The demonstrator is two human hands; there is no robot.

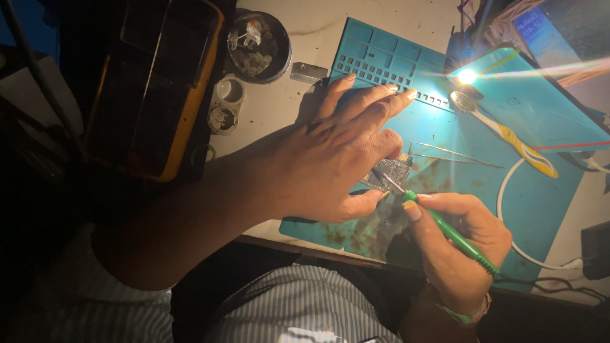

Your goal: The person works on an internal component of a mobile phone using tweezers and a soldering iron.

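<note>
My left hand (330, 159) lies flat over a small circuit board (391, 173) on a teal work mat (540, 209), thumb and fingers pinning it down. Most of the board is hidden under the hand. My right hand (460, 244) grips a thin green-handled tool (454, 235) like a pen. Its metal tip touches the board's near edge beside my left thumb.
Metal tweezers (454, 154) and a yellow-and-white toothbrush (508, 136) lie on the mat beyond the board. A bright lamp (467, 76) glares at top right. A round dish of small parts (259, 46), a yellow-edged case (155, 89) and a white cable (508, 203) surround the mat.
</note>
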